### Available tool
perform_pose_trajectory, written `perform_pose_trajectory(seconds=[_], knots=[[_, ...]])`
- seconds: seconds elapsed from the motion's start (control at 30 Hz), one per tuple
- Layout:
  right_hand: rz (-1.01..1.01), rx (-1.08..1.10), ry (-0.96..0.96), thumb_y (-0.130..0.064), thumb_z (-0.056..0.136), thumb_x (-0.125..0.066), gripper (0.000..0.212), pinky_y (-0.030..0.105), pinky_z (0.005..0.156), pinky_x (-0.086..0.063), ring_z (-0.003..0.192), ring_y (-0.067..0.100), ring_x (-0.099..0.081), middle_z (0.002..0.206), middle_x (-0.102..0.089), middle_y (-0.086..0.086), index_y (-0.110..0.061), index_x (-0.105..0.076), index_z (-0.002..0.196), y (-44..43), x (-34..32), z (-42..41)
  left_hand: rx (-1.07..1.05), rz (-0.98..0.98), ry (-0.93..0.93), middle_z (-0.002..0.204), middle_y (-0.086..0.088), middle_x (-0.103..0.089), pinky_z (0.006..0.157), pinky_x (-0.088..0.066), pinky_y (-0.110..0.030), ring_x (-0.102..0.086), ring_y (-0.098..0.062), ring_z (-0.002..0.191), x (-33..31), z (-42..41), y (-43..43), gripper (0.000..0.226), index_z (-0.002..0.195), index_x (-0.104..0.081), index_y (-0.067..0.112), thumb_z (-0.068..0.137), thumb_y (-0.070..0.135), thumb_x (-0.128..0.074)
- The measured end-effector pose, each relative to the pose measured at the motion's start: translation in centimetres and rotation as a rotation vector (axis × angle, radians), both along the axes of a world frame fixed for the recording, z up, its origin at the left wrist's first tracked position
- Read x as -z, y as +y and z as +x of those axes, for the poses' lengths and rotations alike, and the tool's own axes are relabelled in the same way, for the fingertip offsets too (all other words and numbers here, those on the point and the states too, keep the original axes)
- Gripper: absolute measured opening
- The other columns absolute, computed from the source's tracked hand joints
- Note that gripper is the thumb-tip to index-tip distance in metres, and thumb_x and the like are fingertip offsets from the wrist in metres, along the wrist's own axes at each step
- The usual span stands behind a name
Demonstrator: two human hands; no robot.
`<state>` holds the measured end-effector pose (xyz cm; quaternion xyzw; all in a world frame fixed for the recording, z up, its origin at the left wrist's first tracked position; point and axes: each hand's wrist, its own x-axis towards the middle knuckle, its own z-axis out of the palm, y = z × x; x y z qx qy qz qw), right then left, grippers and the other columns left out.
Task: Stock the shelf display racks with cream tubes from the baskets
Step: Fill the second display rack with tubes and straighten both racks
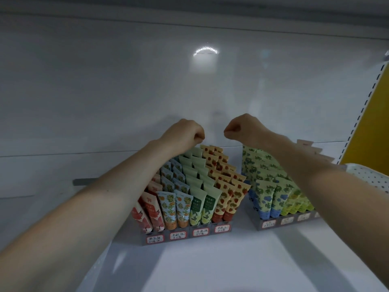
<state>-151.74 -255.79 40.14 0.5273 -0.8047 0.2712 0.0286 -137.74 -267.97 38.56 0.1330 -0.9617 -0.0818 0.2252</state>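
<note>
Both our arms reach over the white shelf (210,268). Our left hand (185,132) hangs above the rear row of the left rack (185,236), fingers curled. Our right hand (240,129) is level with it, near but apart, also curled. Nothing shows in either. Cream tubes (207,204) fill the left rack in four labelled columns. The right rack (280,224) stands beside it.

Both arms stretched forward and bare. Left forearm (94,207) angles in from lower left, right forearm (315,182) from the right. Left hand (185,133) and right hand (240,129) are both curled into fists, backs up, knuckles facing each other across a small gap, not touching. Nothing visible in either fist.
</note>
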Motion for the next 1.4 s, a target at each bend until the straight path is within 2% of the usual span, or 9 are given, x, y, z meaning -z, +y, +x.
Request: perform_pose_trajectory(seconds=[0.1, 0.2, 0.4, 0.53, 0.7, 1.17, 1.4], knots=[[0.052, -0.009, -0.013, -0.015, 0.09, -0.059, 0.021, 0.029, 0.081, -0.046, 0.094, 0.021, -0.059, 0.107, -0.066, 0.012, -0.001, -0.068, 0.103, -0.1, 0.9, -0.2, -0.01, -0.028, -0.054, 0.113, -0.013, -0.066, 0.091, -0.046, -0.033, -0.061, -0.025, 0.102, 0.4, -0.9, 0.0, 0.022, 0.108, -0.068, 0.002, 0.093, 0.007, -0.051], [0.113, -0.04, -0.001, -0.02, 0.09, -0.059, 0.025, 0.033, 0.085, -0.047, 0.099, 0.024, -0.06, 0.107, -0.066, 0.012, -0.001, -0.068, 0.103, -0.6, 1.5, -0.2, -0.03, -0.078, -0.111, 0.112, -0.014, -0.065, 0.09, -0.048, -0.039, -0.061, -0.028, 0.1, 0.6, -1.7, -0.2, 0.024, 0.108, -0.067, 0.003, 0.093, 0.002, -0.049], [0.182, -0.087, 0.03, -0.019, 0.092, -0.055, 0.023, 0.027, 0.08, -0.046, 0.097, 0.021, -0.06, 0.107, -0.066, 0.01, -0.002, -0.067, 0.102, -1.4, 2.1, 0.0, -0.044, -0.079, -0.165, 0.109, -0.014, -0.066, 0.089, -0.049, -0.039, -0.061, -0.027, 0.097, 0.9, -2.4, -0.5, 0.025, 0.106, -0.068, 0.005, 0.091, -0.003, -0.049], [0.189, -0.084, 0.03, -0.015, 0.093, -0.052, 0.02, 0.024, 0.075, -0.042, 0.088, 0.016, -0.057, 0.107, -0.066, 0.009, -0.003, -0.067, 0.1, -1.7, 2.4, -0.1, -0.061, -0.066, -0.159, 0.108, -0.013, -0.065, 0.089, -0.049, -0.037, -0.061, -0.027, 0.096, 1.0, -2.5, -0.4, 0.024, 0.104, -0.067, 0.004, 0.091, -0.003, -0.048], [0.194, -0.058, 0.057, -0.011, 0.093, -0.049, 0.022, 0.027, 0.079, -0.045, 0.098, 0.024, -0.059, 0.109, -0.065, 0.011, -0.001, -0.066, 0.102, -1.7, 2.6, 0.0, -0.074, -0.041, -0.158, 0.109, -0.013, -0.065, 0.09, -0.049, -0.037, -0.061, -0.026, 0.097, 1.2, -2.4, -0.8, 0.027, 0.105, -0.067, 0.005, 0.092, -0.005, -0.046], [0.191, -0.044, 0.075, -0.01, 0.094, -0.047, 0.023, 0.029, 0.082, -0.047, 0.098, 0.024, -0.06, 0.109, -0.066, 0.011, -0.001, -0.066, 0.102, -1.6, 2.8, 0.1, -0.077, -0.012, -0.143, 0.11, -0.013, -0.065, 0.091, -0.049, -0.038, -0.061, -0.026, 0.098, 1.3, -2.4, -0.6, 0.025, 0.105, -0.067, 0.005, 0.092, -0.003, -0.047], [0.189, -0.047, 0.074, -0.01, 0.094, -0.047, 0.023, 0.025, 0.079, -0.045, 0.099, 0.023, -0.06, 0.109, -0.066, 0.011, 0.0, -0.066, 0.104, -1.5, 2.6, 0.2, -0.071, 0.023, -0.142, 0.112, -0.014, -0.065, 0.091, -0.048, -0.035, -0.061, -0.026, 0.099, 1.2, -2.3, -0.4, 0.024, 0.105, -0.067, 0.003, 0.093, -0.002, -0.047]])
